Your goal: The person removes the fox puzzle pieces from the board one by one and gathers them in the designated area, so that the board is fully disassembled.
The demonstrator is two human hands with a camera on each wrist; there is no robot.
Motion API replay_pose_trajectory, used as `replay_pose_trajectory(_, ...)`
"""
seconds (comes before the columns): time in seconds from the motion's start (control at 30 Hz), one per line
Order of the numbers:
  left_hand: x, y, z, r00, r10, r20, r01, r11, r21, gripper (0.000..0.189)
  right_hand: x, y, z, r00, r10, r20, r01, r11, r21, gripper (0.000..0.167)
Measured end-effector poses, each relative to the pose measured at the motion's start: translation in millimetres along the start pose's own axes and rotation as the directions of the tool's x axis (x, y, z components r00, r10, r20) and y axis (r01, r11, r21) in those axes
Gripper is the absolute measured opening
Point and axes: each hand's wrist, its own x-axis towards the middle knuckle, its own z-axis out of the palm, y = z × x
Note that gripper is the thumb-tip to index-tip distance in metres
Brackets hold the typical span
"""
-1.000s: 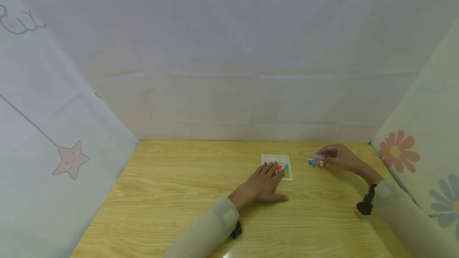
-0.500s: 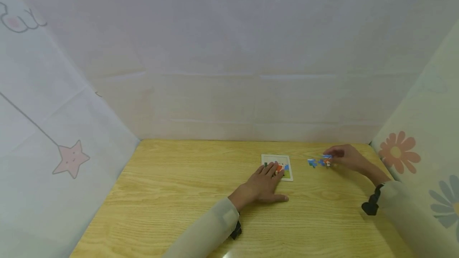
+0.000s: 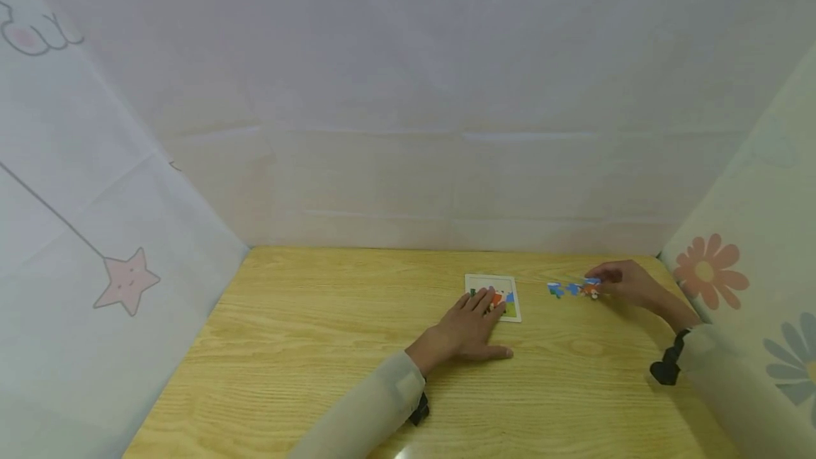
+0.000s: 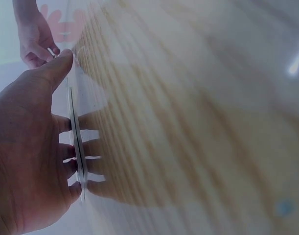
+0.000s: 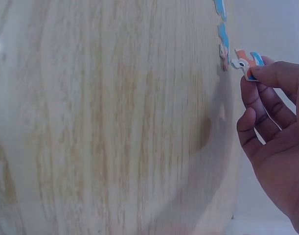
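My left hand lies over the near-left part of a small white-bordered picture puzzle board, its straight fingers on the printed picture and the thumb on the table. In the left wrist view the board's edge shows thin, under the fingertips. To the right, my right hand pinches a jigsaw piece between thumb and fingers; orange, blue and an eye-like spot show on it. Loose blue puzzle pieces lie on the table just left of that hand, between it and the board.
The wood-grain table carries all of this. A pale cloth hangs behind its far edge, with printed cloth walls at both sides. Black bands sit at the wrists by the sleeves.
My right hand has moved to the right with the pinched jigsaw piece, which uncovered more of the loose blue pieces. The left hand and the board have stayed put.
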Motion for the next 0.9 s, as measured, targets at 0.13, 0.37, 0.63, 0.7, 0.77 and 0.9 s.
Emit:
replay_pose_trajectory(0.13, -0.3, -0.6, -0.4, 1.0, 0.002, 0.002, -0.002, 1.0, -0.012, 0.094, -2.2, 5.2, -1.4, 1.0, 0.012, 0.004, -0.012, 1.0, 0.011, 0.027)
replay_pose_trajectory(0.37, -1.1, -0.1, -1.6, 1.0, 0.0, 0.003, 0.0, 1.0, -0.01, 0.095, -3.0, 13.8, -3.1, 0.998, 0.056, 0.004, -0.056, 0.998, 0.018, 0.028)
replay_pose_trajectory(0.63, -1.8, 1.5, -1.4, 1.0, 0.001, 0.013, -0.001, 1.0, -0.003, 0.095, -2.3, 16.7, -0.2, 0.997, 0.068, -0.03, -0.07, 0.996, -0.047, 0.024)
replay_pose_trajectory(0.7, -1.9, 1.5, -1.1, 1.0, 0.002, 0.014, -0.002, 1.0, 0.001, 0.095, -2.5, 17.1, 0.9, 0.997, 0.063, -0.035, -0.065, 0.996, -0.062, 0.023)
replay_pose_trajectory(0.77, -1.8, 1.5, -1.1, 1.0, 0.0, 0.016, 0.0, 1.0, 0.006, 0.095, -2.7, 17.1, 1.6, 0.998, 0.054, -0.04, -0.057, 0.995, -0.084, 0.023)
replay_pose_trajectory(0.9, -1.8, 1.3, -1.0, 1.0, -0.004, 0.016, 0.004, 1.0, 0.002, 0.095, -2.1, 17.5, 2.7, 0.997, 0.05, -0.054, -0.056, 0.991, -0.119, 0.02)
